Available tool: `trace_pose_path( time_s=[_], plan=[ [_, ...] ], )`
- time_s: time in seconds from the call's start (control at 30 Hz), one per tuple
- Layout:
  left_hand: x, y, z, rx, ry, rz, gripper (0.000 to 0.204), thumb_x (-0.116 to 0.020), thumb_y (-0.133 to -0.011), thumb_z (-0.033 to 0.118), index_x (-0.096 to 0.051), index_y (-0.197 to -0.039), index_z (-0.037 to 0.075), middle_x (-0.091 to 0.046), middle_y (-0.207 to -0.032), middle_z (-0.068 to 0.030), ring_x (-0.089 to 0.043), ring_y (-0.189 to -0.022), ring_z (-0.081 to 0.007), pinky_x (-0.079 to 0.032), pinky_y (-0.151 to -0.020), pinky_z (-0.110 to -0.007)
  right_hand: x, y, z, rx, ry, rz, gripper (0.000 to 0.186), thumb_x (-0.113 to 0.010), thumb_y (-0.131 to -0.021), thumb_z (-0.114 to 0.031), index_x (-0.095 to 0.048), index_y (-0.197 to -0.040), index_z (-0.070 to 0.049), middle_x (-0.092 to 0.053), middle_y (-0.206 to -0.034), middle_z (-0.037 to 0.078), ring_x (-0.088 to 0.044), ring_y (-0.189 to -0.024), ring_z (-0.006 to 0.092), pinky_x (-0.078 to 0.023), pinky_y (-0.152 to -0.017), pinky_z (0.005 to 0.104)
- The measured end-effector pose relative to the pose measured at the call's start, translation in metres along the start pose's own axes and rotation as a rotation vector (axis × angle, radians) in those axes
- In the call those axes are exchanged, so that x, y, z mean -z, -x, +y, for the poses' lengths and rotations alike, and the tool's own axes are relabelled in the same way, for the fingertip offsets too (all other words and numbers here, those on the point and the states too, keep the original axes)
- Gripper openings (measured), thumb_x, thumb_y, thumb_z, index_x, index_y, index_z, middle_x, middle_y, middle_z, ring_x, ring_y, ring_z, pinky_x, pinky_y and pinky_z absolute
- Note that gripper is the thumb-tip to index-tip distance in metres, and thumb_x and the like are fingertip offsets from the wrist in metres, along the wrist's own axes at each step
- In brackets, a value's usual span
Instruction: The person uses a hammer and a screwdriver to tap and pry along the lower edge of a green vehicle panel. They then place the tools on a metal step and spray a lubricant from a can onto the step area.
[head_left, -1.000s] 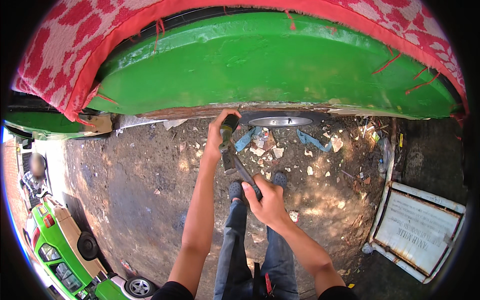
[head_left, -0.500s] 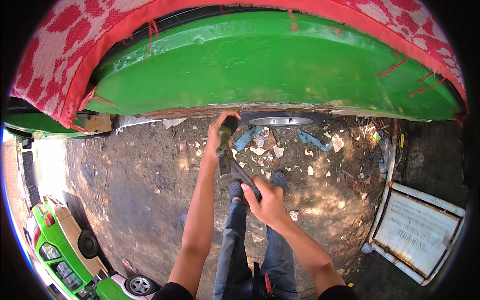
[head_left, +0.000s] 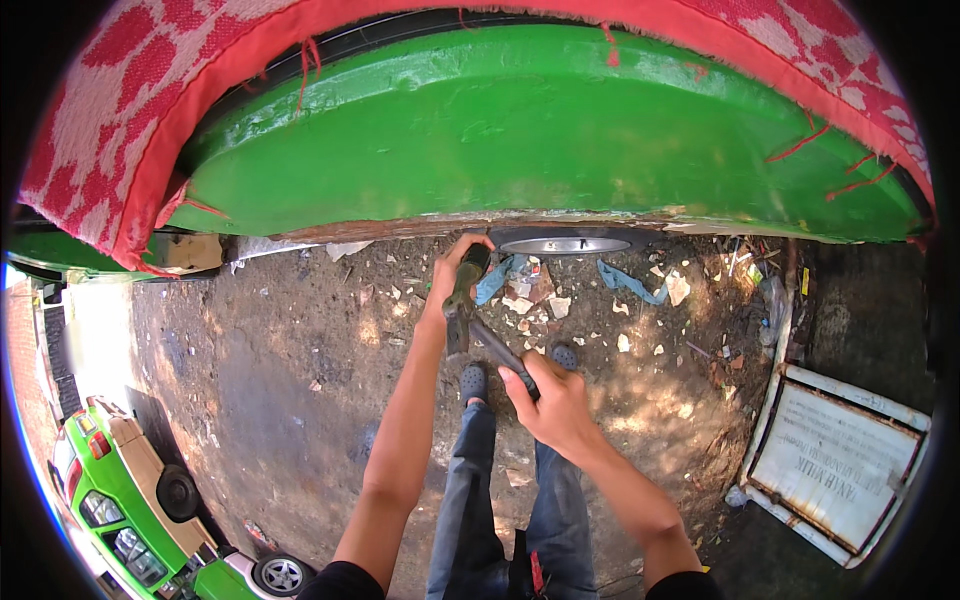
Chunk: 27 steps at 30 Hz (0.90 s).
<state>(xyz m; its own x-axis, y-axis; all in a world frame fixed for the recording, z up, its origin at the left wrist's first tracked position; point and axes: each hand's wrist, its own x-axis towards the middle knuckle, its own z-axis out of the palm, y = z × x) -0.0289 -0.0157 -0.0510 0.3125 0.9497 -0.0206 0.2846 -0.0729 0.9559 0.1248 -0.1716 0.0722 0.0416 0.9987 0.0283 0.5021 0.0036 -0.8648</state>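
Note:
My left hand (head_left: 447, 280) is closed round a dark, olive-tinted tool (head_left: 472, 264) held against the rusty, ragged lower edge (head_left: 380, 227) of a green car panel (head_left: 540, 130). My right hand (head_left: 550, 405) grips the shaft of a hammer (head_left: 497, 348), whose metal head overlaps the lower end of that tool; whether they touch I cannot tell. The far end of the tool is partly hidden by my fingers. Beyond the panel edge a wheel (head_left: 565, 244) shows.
A red patterned cloth (head_left: 110, 110) drapes over the panel. Paint flakes (head_left: 678, 288) and blue scraps (head_left: 630, 282) litter the dirt ground. A green car (head_left: 125, 500) stands at left, a rusty-framed white sign (head_left: 830, 455) lies at right. My feet (head_left: 474, 380) are below my hands.
Both hands and tools have shifted slightly right, my left hand a little lower. The view has moved slightly. A person at the far left a second ago is out of sight.

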Motion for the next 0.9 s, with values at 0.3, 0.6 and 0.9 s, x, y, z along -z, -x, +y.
trace_pose_path(
  time_s=[0.3,0.6,0.9],
  plan=[
    [0.004,0.009,0.019,-0.064,0.113,0.029,0.052,-0.061,-0.066,-0.025,-0.06,-0.109,0.003,-0.066,-0.106,-0.0101,-0.065,-0.102,-0.0218,-0.052,-0.088,-0.031,-0.007,0.019,0.003,-0.079,-0.097,0.082,0.02,-0.071,-0.094,-0.018,-0.062,-0.087,-0.001,-0.062,-0.067,0.013,-0.061,-0.051,0.0267,-0.045,-0.047,0.0367],
    [0.02,0.002,0.024,-0.019,0.123,-0.036,0.052,-0.057,-0.066,-0.026,-0.06,-0.108,0.006,-0.066,-0.101,-0.0091,-0.067,-0.093,-0.0199,-0.051,-0.086,-0.029,-0.032,0.027,-0.013,-0.188,-0.18,0.144,0.019,-0.069,-0.094,-0.016,-0.061,-0.085,-0.001,-0.06,-0.064,0.013,-0.06,-0.051,0.0254,-0.044,-0.048,0.0362],
    [0.013,0.002,0.032,-0.107,0.148,-0.015,0.044,-0.066,-0.072,-0.018,-0.06,-0.11,0.004,-0.065,-0.102,-0.0046,-0.064,-0.091,-0.0141,-0.052,-0.083,-0.029,-0.03,0.021,-0.019,-0.144,-0.173,0.137,0.021,-0.071,-0.093,-0.017,-0.061,-0.085,-0.001,-0.061,-0.066,0.014,-0.06,-0.051,0.0277,-0.044,-0.048,0.0363]
  ],
)
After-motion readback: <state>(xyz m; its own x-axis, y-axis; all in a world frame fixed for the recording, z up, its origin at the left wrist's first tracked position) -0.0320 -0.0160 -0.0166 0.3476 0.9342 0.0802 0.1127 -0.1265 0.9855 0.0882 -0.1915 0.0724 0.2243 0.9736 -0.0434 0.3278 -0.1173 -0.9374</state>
